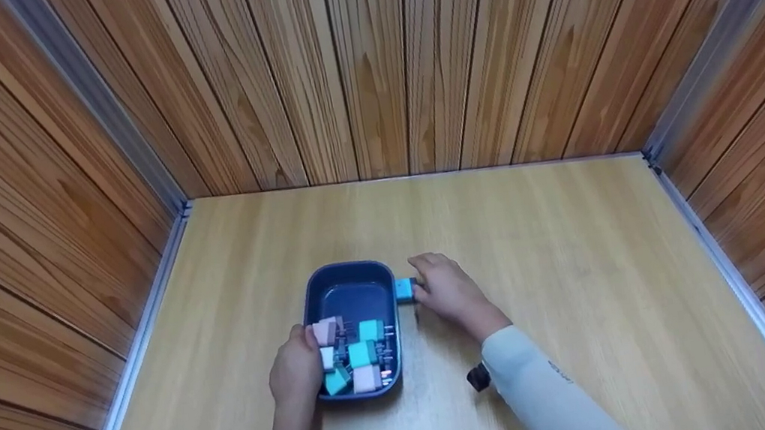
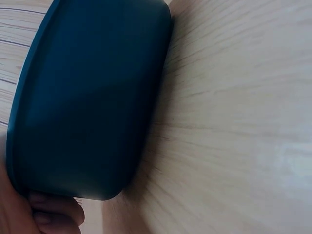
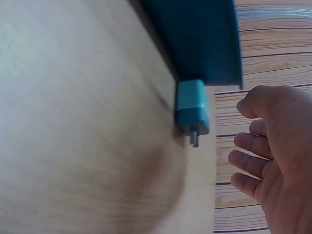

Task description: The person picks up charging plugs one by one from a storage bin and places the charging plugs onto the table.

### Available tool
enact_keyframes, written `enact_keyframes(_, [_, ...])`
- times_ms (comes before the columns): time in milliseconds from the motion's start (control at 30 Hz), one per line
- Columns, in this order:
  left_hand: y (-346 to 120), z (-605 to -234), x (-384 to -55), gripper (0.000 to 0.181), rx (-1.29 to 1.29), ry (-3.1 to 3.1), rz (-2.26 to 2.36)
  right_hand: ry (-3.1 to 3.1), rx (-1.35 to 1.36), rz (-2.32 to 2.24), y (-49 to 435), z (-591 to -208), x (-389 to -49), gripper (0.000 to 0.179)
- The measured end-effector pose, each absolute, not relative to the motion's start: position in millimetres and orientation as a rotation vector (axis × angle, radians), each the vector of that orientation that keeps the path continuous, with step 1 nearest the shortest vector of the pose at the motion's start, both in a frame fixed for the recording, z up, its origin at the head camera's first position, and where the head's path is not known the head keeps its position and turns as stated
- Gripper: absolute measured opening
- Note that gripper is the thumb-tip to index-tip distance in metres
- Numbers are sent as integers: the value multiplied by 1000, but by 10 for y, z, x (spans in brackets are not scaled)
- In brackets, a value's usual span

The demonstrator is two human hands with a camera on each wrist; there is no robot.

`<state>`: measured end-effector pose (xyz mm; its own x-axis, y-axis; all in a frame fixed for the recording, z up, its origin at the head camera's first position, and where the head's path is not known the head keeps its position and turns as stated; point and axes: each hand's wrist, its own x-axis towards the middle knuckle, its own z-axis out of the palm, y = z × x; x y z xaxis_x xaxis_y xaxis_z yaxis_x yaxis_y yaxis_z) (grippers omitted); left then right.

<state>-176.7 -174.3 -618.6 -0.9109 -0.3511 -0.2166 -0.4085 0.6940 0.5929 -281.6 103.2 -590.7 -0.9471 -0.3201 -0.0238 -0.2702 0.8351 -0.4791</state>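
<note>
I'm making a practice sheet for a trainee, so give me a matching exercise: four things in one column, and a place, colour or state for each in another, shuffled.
1. left hand
2. right hand
3. lone plug
4. tray

A. Blue-green, just outside the tray
B. Dark blue, with plugs inside
C. Gripping the tray's edge
D. Near the lone plug, gripping nothing

Pairs: 1-C, 2-D, 3-A, 4-B
</note>
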Motion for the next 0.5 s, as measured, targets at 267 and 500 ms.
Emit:
enact_keyframes(267, [-1740,-6186,-1768,45,-623,2848,989,2957,-573,-774,962,-5742,-2738,56])
enact_keyframes(500, [-1739,-6192,-1758,49,-649,2815,1006,2938,-673,-757,881,-5608,-2642,56])
